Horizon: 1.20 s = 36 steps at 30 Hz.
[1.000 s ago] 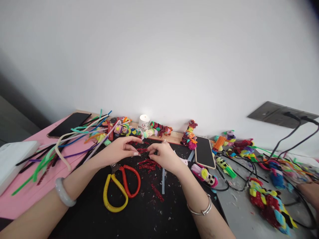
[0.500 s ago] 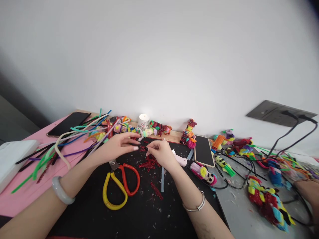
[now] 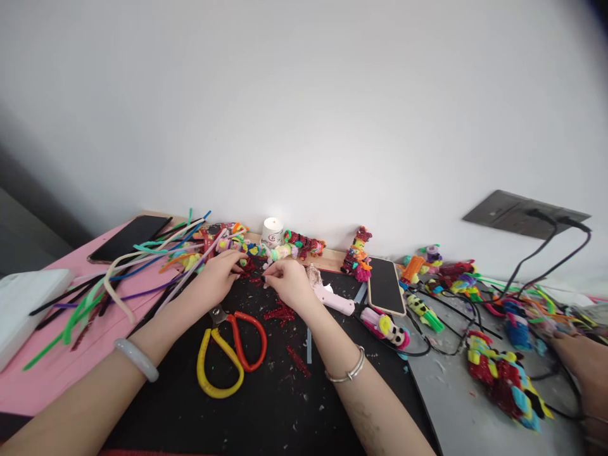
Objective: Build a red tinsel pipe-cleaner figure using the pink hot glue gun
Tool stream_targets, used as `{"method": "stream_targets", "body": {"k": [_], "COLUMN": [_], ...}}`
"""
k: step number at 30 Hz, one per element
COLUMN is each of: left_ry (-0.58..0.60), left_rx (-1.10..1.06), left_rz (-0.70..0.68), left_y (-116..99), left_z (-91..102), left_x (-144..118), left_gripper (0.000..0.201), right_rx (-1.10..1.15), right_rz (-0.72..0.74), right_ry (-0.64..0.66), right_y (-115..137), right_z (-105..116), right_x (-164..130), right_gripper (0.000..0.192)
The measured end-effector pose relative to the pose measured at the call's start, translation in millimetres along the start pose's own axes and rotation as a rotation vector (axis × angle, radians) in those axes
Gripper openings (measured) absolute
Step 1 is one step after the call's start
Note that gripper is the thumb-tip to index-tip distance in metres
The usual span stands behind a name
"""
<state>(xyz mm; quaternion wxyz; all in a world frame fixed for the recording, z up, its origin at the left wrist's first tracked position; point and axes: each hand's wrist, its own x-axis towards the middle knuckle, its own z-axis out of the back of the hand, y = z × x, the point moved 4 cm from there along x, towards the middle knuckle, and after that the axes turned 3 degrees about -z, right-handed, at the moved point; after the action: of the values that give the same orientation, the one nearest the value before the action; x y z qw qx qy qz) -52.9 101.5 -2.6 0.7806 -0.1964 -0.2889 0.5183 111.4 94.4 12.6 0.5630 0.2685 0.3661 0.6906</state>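
Scissors (image 3: 232, 352), with one yellow and one red looped handle of smooth, plastic-looking make, are laid on a black mat (image 3: 266, 418) flecked with pale shreds. Beyond the scissors, the left hand (image 3: 221, 275) is held low with its fingers bent; whether anything is gripped by it cannot be told. Beyond the scissors and to their right, the right hand (image 3: 287, 288) is curled, its thumb and forefinger brought close together; what lies between the tips is too small to make out. Glittery dark red tinsel pieces (image 3: 280, 313), short and bristly, are heaped to the right of the scissors, and more are scattered beyond them near the fingertips of both hands. A flat, pale blue strip (image 3: 308, 346) and a smooth, pale pink tool (image 3: 336, 301) are seen farther right of the scissors. To their left, long fuzzy stems (image 3: 126, 277) in green, cream, blue and black are spread. Well to the right of the scissors, another person's hand (image 3: 579, 361) is seen. Beyond the scissors, near the wall, a white cup-shaped object (image 3: 272, 232) is marked in red and dark print, too small to be read.
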Motion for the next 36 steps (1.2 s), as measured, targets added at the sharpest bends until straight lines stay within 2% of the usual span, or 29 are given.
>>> {"method": "stream_targets", "body": {"k": [6,10,14,18,24,27,30,32,34,35,36], "left_ry": [-0.049,-0.081,-0.099,-0.024,0.064,0.008,-0.099,-0.091,-0.052,-0.024,-0.002], "left_rx": [0.187,0.180,-0.058,-0.402,-0.520,-0.406,-0.162,-0.033,0.068,0.104,0.132], "left_rz": [-0.104,-0.117,-0.071,0.039,0.220,0.199,0.104,0.030,-0.041,-0.062,-0.079], "left_y": [-10.0,-16.7,-25.1,-31.7,-33.6,-27.2,-15.3,-8.2,-5.3,-5.7,-7.4], "left_z": [7.5,8.9,3.6,-6.8,-4.4,1.9,6.5,4.3,0.7,-1.3,-2.8], "left_x": [0.9,0.6,-1.1,-3.6,-5.0,-3.3,-0.7,0.7,1.2,1.0,0.5], "left_gripper": [0.036,0.035,0.032,0.041,0.049,0.044,0.036,0.034,0.033,0.032,0.032], "right_rx": [-0.007,0.024,0.087,0.181,0.244,0.209,0.130,0.066,0.006,-0.035,-0.167], "right_rz": [-0.013,-0.027,-0.043,-0.039,0.006,0.014,0.007,0.013,0.031,0.042,0.065], "right_ry": [0.093,0.076,0.057,0.092,0.097,0.044,-0.077,-0.126,-0.116,-0.077,0.002], "right_y": [12.4,13.5,8.7,5.8,13.0,13.1,7.2,3.4,2.1,2.6,4.2], "right_z": [-11.2,1.6,12.1,5.1,4.4,20.9,48.4,65.1,74.7,75.6,72.9], "right_x": [21.1,19.2,17.3,17.7,12.3,11.3,9.9,5.6,-1.4,-5.5,-9.9], "right_gripper": [0.029,0.036,0.031,0.021,0.015,0.013,0.014,0.014,0.013,0.014,0.014]}}
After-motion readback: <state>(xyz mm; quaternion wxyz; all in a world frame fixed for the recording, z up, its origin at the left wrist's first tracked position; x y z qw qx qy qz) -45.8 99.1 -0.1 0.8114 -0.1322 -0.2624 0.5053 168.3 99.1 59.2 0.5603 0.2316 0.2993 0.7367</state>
